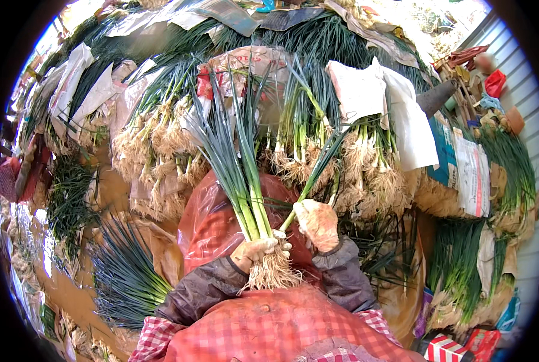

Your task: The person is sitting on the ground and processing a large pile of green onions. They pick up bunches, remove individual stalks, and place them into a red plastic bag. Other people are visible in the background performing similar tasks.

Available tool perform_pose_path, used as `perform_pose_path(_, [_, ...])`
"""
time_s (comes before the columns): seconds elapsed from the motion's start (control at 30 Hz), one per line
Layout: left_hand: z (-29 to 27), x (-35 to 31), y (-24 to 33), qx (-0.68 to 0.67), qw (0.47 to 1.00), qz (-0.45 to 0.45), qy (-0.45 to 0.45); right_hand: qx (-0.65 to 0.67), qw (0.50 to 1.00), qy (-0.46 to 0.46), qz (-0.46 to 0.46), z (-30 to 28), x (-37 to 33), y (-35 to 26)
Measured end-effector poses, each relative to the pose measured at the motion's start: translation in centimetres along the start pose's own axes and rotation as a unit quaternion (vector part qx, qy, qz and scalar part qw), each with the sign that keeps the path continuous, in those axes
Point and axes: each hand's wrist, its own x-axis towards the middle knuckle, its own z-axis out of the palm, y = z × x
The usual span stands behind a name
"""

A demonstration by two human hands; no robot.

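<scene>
Clock positions were referred to the centre of the view. At 9 o'clock, at the far rim, lay a red mesh sack (7,175), with a mass of dark green leaves (70,202) hanging between it and the centre. At 8 o'clock a loose spread of green onions (125,271) rested with its tips toward 10 o'clock. Between 9 and 10 o'clock, root ends of a stacked row (152,148) faced the person. At 6 o'clock, just below centre, the left hand (254,252) was clamped around the lower stalks of a bunch of long onions (226,166); the leaves leaned toward 11 o'clock, and the pale roots (272,274) hung below the fist, in front of a red checked apron (263,326). Between 4 and 5 o'clock, near the left hand, the right hand (318,224) was curled closed on a single stalk (319,172), which slanted toward 1 o'clock, its lower end just beside the bunch. Near 2 o'clock a white sheet (411,120) draped over further onions. At 3 o'clock stood a white sack (471,175); at 4 o'clock, a bundle with green tops (459,259).
</scene>
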Motion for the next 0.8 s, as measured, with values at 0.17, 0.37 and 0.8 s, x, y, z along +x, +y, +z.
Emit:
perform_pose_path(0.17, [-0.5, -0.4, 0.2, -0.054, 0.999, 0.009, -0.001, 0.339, 0.920, -0.113, -0.160, -7.0, 0.4, -4.5])
perform_pose_path(0.37, [1.3, -0.7, 0.8, -0.221, 0.959, 0.050, -0.173, 0.436, 0.865, -0.160, 0.190, -5.6, -1.5, -2.0])
perform_pose_path(0.8, [1.7, -1.1, 1.6, -0.129, 0.984, 0.040, -0.113, 0.369, 0.903, -0.206, 0.073, -3.1, -0.9, -4.8])
